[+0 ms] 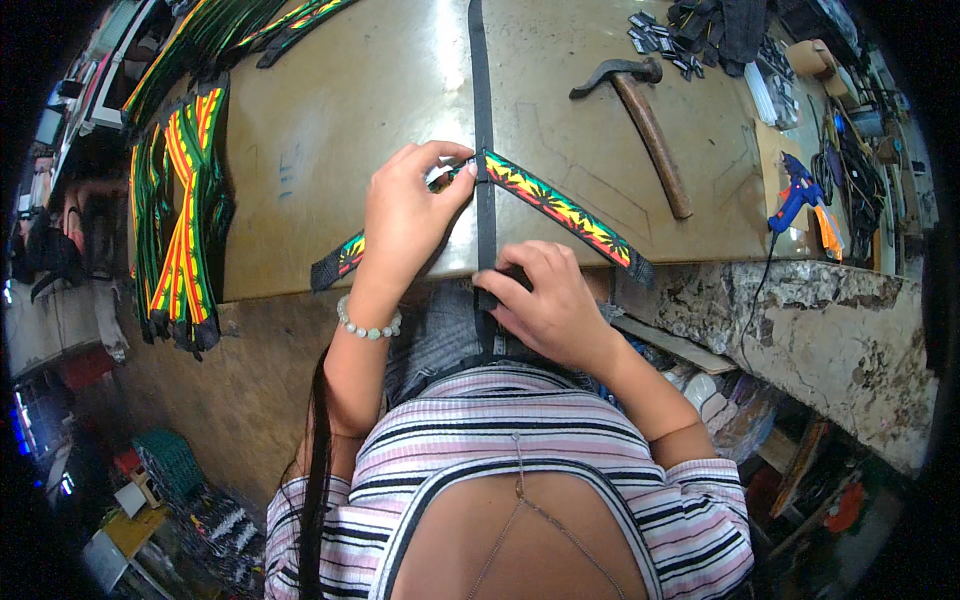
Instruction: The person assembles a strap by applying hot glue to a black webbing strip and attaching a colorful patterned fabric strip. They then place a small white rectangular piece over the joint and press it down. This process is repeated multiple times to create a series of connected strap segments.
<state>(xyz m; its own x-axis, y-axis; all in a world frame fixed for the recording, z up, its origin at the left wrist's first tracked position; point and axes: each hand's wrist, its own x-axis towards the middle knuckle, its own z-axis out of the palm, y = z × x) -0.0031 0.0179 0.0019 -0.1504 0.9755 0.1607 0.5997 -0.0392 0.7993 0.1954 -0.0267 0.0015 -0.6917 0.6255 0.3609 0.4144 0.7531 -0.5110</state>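
A long black webbing strap (483, 90) runs from the far side of the table toward my lap. Where it meets a patterned band (560, 210) in green, yellow and red with black leaf shapes, my left hand (415, 205) pinches the join between thumb and forefinger. The band spreads to both sides in an upside-down V with black ends; my left hand and wrist hide part of its left arm. Something small and whitish shows by my left fingers, too covered to name. At the table's front edge, my right hand (548, 305) closes its fingertips on the lower black strap.
A hammer (645, 135) with a wooden handle lies to the right. Beyond it are small black-and-silver clips (665, 42). A blue glue gun (797, 195) with a cord sits at the right edge. Bundled patterned straps (185, 220) hang over the left front edge.
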